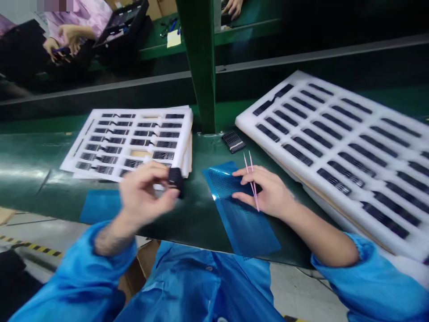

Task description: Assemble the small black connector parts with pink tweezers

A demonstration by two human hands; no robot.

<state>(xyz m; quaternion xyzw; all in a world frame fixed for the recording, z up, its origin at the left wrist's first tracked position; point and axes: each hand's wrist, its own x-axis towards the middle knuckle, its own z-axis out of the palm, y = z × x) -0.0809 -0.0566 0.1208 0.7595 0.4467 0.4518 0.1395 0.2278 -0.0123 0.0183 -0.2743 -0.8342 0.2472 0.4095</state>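
Observation:
My left hand (145,192) pinches a small black part (175,179) between thumb and fingers, just in front of the near corner of a stack of white foam trays (100,154). My right hand (268,190) rests on a blue film sheet (241,214) with its fingers curled around pink tweezers (252,181), whose tips point away from me. Another black ribbed part (233,141) lies loose on the green bench (33,170) beside the post.
A large white foam tray (338,138) with rows of black parts slopes along the right. A green post (200,62) rises at centre. A second blue film (100,205) lies at the bench's near edge. Across the bench, other people's hands (63,40) work.

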